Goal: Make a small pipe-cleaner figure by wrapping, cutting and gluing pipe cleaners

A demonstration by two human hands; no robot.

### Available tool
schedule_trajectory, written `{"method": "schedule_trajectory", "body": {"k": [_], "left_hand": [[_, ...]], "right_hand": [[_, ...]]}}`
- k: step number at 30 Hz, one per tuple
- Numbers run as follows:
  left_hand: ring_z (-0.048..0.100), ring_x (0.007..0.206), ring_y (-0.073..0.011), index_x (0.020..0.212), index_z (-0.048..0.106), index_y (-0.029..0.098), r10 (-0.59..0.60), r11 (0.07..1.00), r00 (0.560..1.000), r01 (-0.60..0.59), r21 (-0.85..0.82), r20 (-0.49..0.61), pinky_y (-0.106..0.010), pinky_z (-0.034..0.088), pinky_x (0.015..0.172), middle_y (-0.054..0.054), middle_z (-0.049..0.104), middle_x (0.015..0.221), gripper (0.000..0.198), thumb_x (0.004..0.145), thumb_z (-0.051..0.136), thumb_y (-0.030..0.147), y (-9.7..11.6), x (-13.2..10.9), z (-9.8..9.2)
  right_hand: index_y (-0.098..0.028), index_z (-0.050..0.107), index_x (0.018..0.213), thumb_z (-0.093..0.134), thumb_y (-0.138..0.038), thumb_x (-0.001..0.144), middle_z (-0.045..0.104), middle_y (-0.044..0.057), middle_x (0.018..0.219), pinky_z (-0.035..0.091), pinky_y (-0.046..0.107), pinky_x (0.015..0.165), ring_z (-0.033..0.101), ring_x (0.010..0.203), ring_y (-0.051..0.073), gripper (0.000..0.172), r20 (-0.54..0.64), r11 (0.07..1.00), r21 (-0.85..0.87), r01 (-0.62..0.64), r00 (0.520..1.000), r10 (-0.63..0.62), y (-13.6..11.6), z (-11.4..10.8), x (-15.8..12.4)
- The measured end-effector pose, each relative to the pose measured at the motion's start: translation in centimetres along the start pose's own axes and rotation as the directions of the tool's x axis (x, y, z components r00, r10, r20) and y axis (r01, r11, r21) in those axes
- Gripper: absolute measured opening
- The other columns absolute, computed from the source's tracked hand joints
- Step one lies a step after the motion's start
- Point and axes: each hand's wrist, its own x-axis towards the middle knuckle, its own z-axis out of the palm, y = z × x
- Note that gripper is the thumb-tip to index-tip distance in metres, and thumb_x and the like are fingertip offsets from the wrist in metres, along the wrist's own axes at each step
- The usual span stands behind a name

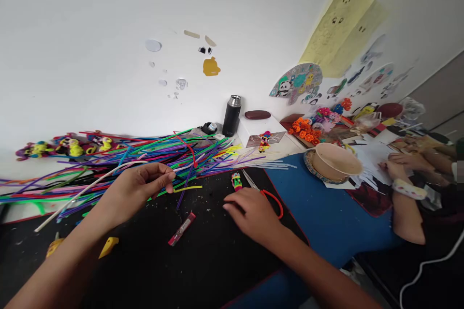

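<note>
striped bundle (237, 182): here it is, small and bright, lying near the far right corner of the black mat (145, 270), just beyond the right hand's fingers; touching or not, hard to call.
right hand (253, 212): back upward, fingers loosely curled, thumb a little apart; any hold underneath is hidden.
scissors (251, 181): lying just beside the bundle, points toward the mat's far edge, red grips partly behind the hand.
left hand (145, 185): thumb and forefinger pinched together; something thin between them? can't tell.
work at the mat: looks like a handling step, the right hand at the bundle, the left pinching near the stems.
next grip: seems to call for light fingertips on the bundle, clear of those scissor points.
fuzzy stems (170, 152): a long colourful heap along the mat's far edge.
red packet (181, 228): lying between the two forearms, well in from the edges.
blue mat (311, 207): off the black mat's right edge, a bowl (335, 161) near its far side.
</note>
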Motion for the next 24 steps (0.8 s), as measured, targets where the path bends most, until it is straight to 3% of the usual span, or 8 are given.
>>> {"method": "schedule_trajectory", "body": {"k": [3,8,13,19,24], "left_hand": [[0.049,0.065,-0.0178,0.079,0.073,0.019,0.008,1.000,1.000,-0.008,-0.024,0.001,-0.029,0.037,0.065,-0.003,0.073,0.073,0.064,0.074,0.073,0.083,-0.3,-0.1,0.1],[0.052,0.068,-0.0186,0.084,0.075,0.018,0.030,0.999,1.000,-0.030,-0.014,0.004,-0.029,0.037,0.067,-0.003,0.074,0.076,0.058,0.081,0.072,0.076,-0.4,-0.3,0.2],[0.047,0.063,-0.0164,0.083,0.074,0.018,0.034,0.999,0.999,-0.034,-0.002,0.003,-0.028,0.036,0.063,-0.003,0.074,0.075,0.058,0.081,0.071,0.076,-0.5,-0.3,0.1],[0.043,0.055,-0.0131,0.085,0.072,0.018,0.027,0.998,0.999,-0.028,-0.055,-0.027,-0.026,0.033,0.055,-0.003,0.072,0.072,0.061,0.078,0.072,0.079,-0.9,0.0,0.1],[0.042,0.054,-0.0122,0.082,0.070,0.018,0.019,0.996,0.999,-0.023,-0.086,-0.043,-0.024,0.033,0.053,-0.001,0.071,0.069,0.063,0.076,0.072,0.081,-0.8,0.1,0.0]], "right_hand": [[-0.020,0.077,0.120,0.064,-0.033,0.104,0.081,0.011,0.105,0.050,0.038,0.088,0.073,0.097,0.027,0.025,0.055,0.957,-0.154,-0.246,0.965,0.257,2.6,-3.3,-1.9],[-0.016,0.073,0.132,0.062,-0.034,0.104,0.078,0.016,0.118,0.052,0.040,0.091,0.073,0.109,0.033,0.036,0.104,0.831,-0.394,-0.394,0.878,0.466,4.5,-5.6,-4.1],[-0.012,0.069,0.141,0.062,-0.031,0.103,0.072,0.021,0.133,0.052,0.044,0.101,0.068,0.125,0.038,0.043,0.182,0.801,-0.479,-0.359,0.852,0.490,4.5,-4.8,-4.7],[-0.017,0.067,0.145,0.055,-0.020,0.102,0.071,0.019,0.136,0.055,0.038,0.091,0.075,0.115,0.035,0.044,0.209,0.788,-0.520,-0.329,0.846,0.491,5.0,-3.9,-4.3],[-0.019,0.067,0.143,0.055,-0.022,0.102,0.070,0.017,0.141,0.054,0.036,0.086,0.077,0.111,0.034,0.043,0.210,0.800,-0.476,-0.364,0.837,0.505,5.9,-4.2,-4.3]]}}
